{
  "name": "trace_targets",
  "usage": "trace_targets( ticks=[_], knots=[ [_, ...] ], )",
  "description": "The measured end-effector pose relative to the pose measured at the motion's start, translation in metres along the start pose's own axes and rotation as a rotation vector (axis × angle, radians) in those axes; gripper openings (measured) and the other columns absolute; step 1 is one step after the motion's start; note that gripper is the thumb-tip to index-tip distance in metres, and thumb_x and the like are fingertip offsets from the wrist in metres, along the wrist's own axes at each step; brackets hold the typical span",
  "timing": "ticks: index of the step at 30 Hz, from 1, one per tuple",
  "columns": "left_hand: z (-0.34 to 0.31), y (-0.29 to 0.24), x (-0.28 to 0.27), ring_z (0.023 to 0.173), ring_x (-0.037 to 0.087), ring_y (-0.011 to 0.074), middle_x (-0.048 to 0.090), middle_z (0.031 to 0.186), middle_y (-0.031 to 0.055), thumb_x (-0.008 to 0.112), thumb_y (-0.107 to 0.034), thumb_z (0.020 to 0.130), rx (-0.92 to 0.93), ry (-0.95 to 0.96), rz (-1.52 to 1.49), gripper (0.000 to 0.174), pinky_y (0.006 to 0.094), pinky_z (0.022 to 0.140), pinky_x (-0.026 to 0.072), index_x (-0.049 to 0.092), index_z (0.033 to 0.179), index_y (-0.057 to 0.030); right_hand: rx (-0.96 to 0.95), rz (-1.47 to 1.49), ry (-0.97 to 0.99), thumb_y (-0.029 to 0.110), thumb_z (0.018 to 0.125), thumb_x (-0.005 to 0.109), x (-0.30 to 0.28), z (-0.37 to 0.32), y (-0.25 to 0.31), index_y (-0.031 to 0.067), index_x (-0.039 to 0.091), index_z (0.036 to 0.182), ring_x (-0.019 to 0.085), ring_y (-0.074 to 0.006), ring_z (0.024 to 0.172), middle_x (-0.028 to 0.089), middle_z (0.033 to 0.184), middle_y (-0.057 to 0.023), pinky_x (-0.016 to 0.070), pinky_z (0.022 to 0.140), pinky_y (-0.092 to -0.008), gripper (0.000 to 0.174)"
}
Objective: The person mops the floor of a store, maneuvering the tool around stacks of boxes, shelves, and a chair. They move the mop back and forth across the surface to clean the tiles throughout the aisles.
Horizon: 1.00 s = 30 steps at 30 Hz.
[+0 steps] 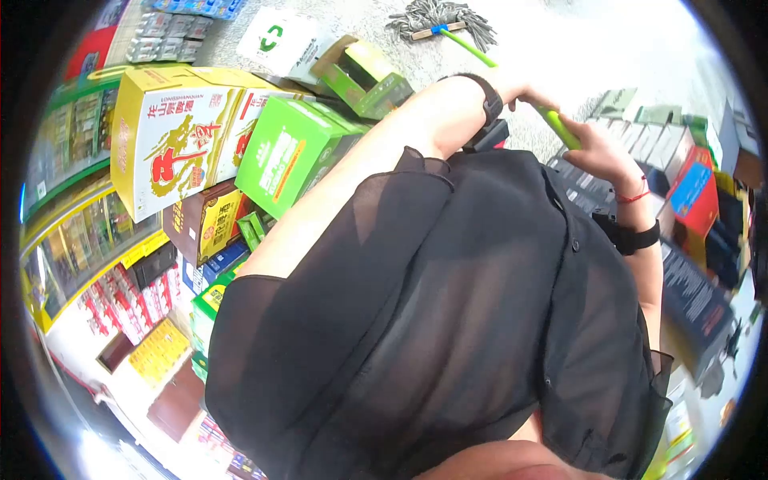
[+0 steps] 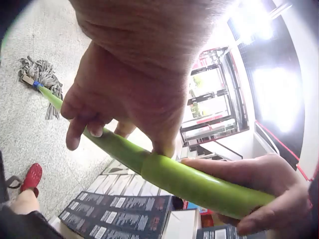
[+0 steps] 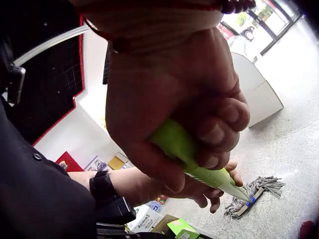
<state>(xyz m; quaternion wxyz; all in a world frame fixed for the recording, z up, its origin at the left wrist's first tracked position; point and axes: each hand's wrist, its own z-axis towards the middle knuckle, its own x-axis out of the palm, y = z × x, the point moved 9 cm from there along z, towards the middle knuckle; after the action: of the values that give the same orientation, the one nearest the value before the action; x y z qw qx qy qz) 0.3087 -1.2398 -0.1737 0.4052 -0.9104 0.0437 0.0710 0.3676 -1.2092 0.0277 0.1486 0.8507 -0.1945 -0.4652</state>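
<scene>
A mop with a bright green handle [image 1: 562, 130] slants down to the floor, its grey string head [image 2: 44, 74] spread there beyond the hands. My right hand [image 1: 604, 152], with a red cord at the wrist, grips the handle's upper end; its curled fingers [image 3: 214, 133] show in the right wrist view. Lower on the handle, my left hand [image 2: 134, 89] holds it with thumb and fingers. In the head view part of the left hand [image 1: 522, 90] shows past a black wrist strap. A blue clip [image 3: 251, 201] joins handle and mop head.
Printed cartons [image 1: 180, 136] and a green box [image 1: 284, 152] stand to the left, by glass-fronted shelves [image 1: 72, 144]. Dark boxes [image 2: 117, 211] are stacked close beneath the handle. Speckled floor [image 2: 79, 159] lies around the mop, with a red shoe [image 2: 32, 177] on it.
</scene>
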Motion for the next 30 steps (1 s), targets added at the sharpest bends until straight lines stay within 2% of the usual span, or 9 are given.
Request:
trace_targets(
  ticks=[2, 7, 15, 23, 25, 26, 28, 29, 30],
  knots=[
    [0.013, -0.002, -0.027, 0.091, 0.054, 0.0273, 0.052, 0.111, 0.0148, 0.054, -0.054, 0.070, -0.024, -0.048, -0.037, 0.066, 0.0427, 0.070, 0.0484, 0.050, 0.116, -0.0064, -0.074, 0.060, 0.006, 0.010, 0.063, 0.054, -0.014, 0.027, -0.018, -0.0012, 0.047, 0.111, 0.058, -0.0334, 0.074, 0.056, 0.077, -0.0234, 0.0443, 0.065, -0.0383, 0.050],
    [0.031, -0.001, -0.095, 0.092, 0.054, 0.0268, 0.053, 0.112, 0.0143, 0.053, -0.054, 0.070, -0.071, -0.191, -0.156, 0.065, 0.0426, 0.070, 0.0480, 0.051, 0.115, -0.0071, -0.285, -0.132, 0.013, 0.007, 0.061, 0.052, -0.057, 0.090, -0.038, -0.0015, 0.049, 0.102, 0.058, -0.0344, 0.071, 0.056, 0.075, -0.0226, 0.0443, 0.063, -0.0398, 0.041],
    [0.040, 0.011, -0.180, 0.092, 0.053, 0.0261, 0.053, 0.113, 0.0134, 0.052, -0.055, 0.070, -0.107, -0.376, -0.316, 0.064, 0.0426, 0.070, 0.0474, 0.052, 0.115, -0.0083, -0.501, -0.236, 0.090, 0.006, 0.061, 0.052, -0.100, 0.179, -0.030, 0.0002, 0.048, 0.105, 0.057, -0.0345, 0.063, 0.056, 0.067, -0.0210, 0.0444, 0.058, -0.0404, 0.045],
    [0.036, 0.031, -0.292, 0.093, 0.053, 0.0255, 0.053, 0.114, 0.0127, 0.051, -0.055, 0.071, -0.102, -0.517, -0.393, 0.063, 0.0425, 0.070, 0.0468, 0.053, 0.114, -0.0094, -0.532, -0.381, 0.243, 0.008, 0.060, 0.050, -0.138, 0.283, -0.010, 0.0015, 0.045, 0.116, 0.056, -0.0361, 0.062, 0.056, 0.064, -0.0201, 0.0440, 0.059, -0.0435, 0.057],
    [0.044, 0.044, -0.323, 0.089, 0.054, 0.0256, 0.053, 0.112, 0.0127, 0.051, -0.057, 0.069, -0.256, -0.441, -0.274, 0.065, 0.0416, 0.069, 0.0468, 0.053, 0.114, -0.0097, -0.534, -0.420, 0.257, 0.009, 0.061, 0.050, -0.152, 0.312, 0.000, 0.0021, 0.046, 0.115, 0.057, -0.0357, 0.065, 0.057, 0.067, -0.0203, 0.0448, 0.061, -0.0433, 0.054],
    [0.053, 0.057, -0.341, 0.089, 0.054, 0.0256, 0.053, 0.112, 0.0127, 0.051, -0.057, 0.069, -0.255, -0.452, -0.277, 0.065, 0.0416, 0.069, 0.0468, 0.053, 0.114, -0.0097, -0.522, -0.447, 0.278, 0.010, 0.062, 0.049, -0.160, 0.327, 0.005, 0.0028, 0.047, 0.113, 0.058, -0.0354, 0.068, 0.058, 0.069, -0.0204, 0.0456, 0.062, -0.0432, 0.051],
    [0.068, 0.077, -0.371, 0.083, 0.055, 0.0276, 0.053, 0.108, 0.0139, 0.055, -0.051, 0.072, -0.197, -0.411, -0.364, 0.057, 0.0413, 0.057, 0.0493, 0.055, 0.106, -0.0043, -0.521, -0.454, 0.296, 0.010, 0.062, 0.049, -0.174, 0.358, 0.014, 0.0043, 0.045, 0.117, 0.058, -0.0351, 0.068, 0.058, 0.070, -0.0207, 0.0456, 0.063, -0.0433, 0.055],
    [0.035, 0.057, -0.390, 0.083, 0.054, 0.0277, 0.052, 0.109, 0.0130, 0.054, -0.050, 0.074, -0.240, -0.391, -0.346, 0.058, 0.0376, 0.054, 0.0513, 0.054, 0.110, -0.0038, -0.512, -0.467, 0.316, 0.010, 0.062, 0.049, -0.180, 0.373, 0.016, 0.0057, 0.045, 0.119, 0.058, -0.0350, 0.068, 0.058, 0.070, -0.0206, 0.0456, 0.063, -0.0434, 0.057],
    [0.068, 0.088, -0.405, 0.079, 0.054, 0.0268, 0.052, 0.109, 0.0122, 0.053, -0.048, 0.075, -0.200, -0.388, -0.351, 0.057, 0.0347, 0.052, 0.0520, 0.054, 0.110, -0.0031, -0.505, -0.476, 0.323, 0.010, 0.062, 0.049, -0.191, 0.391, 0.023, 0.0071, 0.044, 0.121, 0.058, -0.0349, 0.069, 0.058, 0.070, -0.0205, 0.0457, 0.064, -0.0434, 0.059]
  ],
)
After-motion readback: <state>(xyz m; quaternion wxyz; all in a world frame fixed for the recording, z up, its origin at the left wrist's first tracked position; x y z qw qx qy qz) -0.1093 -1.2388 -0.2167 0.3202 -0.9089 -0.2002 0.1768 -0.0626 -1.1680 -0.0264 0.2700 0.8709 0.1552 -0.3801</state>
